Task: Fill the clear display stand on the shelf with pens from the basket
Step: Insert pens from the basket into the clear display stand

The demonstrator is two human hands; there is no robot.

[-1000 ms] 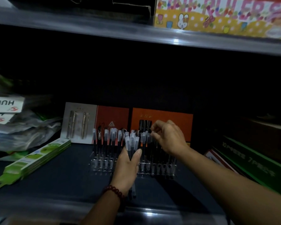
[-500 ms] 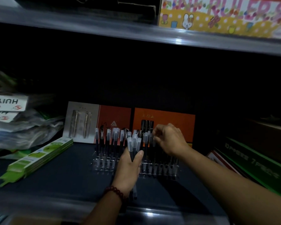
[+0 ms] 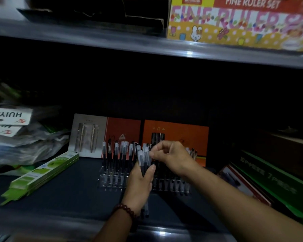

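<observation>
A bundle of black pens with frosted clear caps [image 3: 142,160] is gripped upright in the left hand [image 3: 138,187], fingers curled round it, just in front of the clear plastic display stand [image 3: 110,180] on the dark shelf [image 3: 68,194]. The cap of one pen at the bundle's right edge [image 3: 149,157] is pinched between thumb and fingertips of the right hand [image 3: 173,155]. The stand is partly filled with upright pens, and orange-and-grey pen cards [image 3: 122,130] are propped behind it.
</observation>
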